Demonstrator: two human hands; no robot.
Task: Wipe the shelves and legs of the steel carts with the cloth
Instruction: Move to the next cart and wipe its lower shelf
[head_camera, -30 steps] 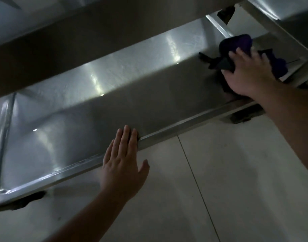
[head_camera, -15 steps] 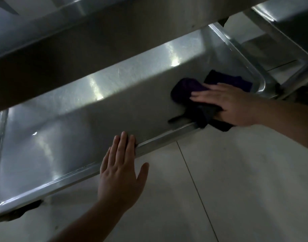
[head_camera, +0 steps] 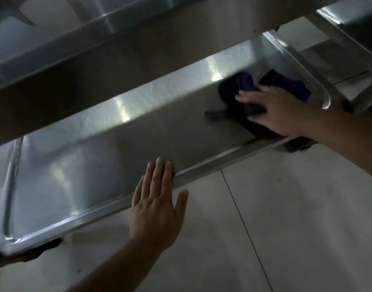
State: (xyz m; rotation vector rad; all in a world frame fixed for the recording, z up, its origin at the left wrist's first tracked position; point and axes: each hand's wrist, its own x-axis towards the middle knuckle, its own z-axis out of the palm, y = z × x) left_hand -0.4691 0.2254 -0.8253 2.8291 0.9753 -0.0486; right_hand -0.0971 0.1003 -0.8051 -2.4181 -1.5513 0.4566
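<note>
Since half a second ago the right hand (head_camera: 273, 110) has barely shifted on the lower shelf (head_camera: 138, 131); against the second-old picture, it has come off the far right corner and toward the shelf's near edge, bringing the cloth (head_camera: 242, 85) along. Right now that hand lies flat on the dark purple cloth, fingers straight and a little spread, pointing left, pressing the cloth down onto the steel; part of the cloth bunches up beyond the fingertips and part trails under the palm toward the front rim. A dark strip of it sticks out to the left on the shelf surface. The cloth sits near the right end of the shelf, close to the rounded corner of the raised rim. The left hand (head_camera: 157, 207) has stayed where it was, open, fingers straight and close together, thumb out to the side, with the fingertips resting over the front rim of the shelf about midway along. An upper shelf (head_camera: 96, 66) of the cart overhangs the lower one. A second cart (head_camera: 353, 22) shows at the upper right. Below the shelf is pale tiled floor (head_camera: 286, 218), and a dark caster (head_camera: 296, 144) shows under the right front corner, another blurred one at the far left.
</note>
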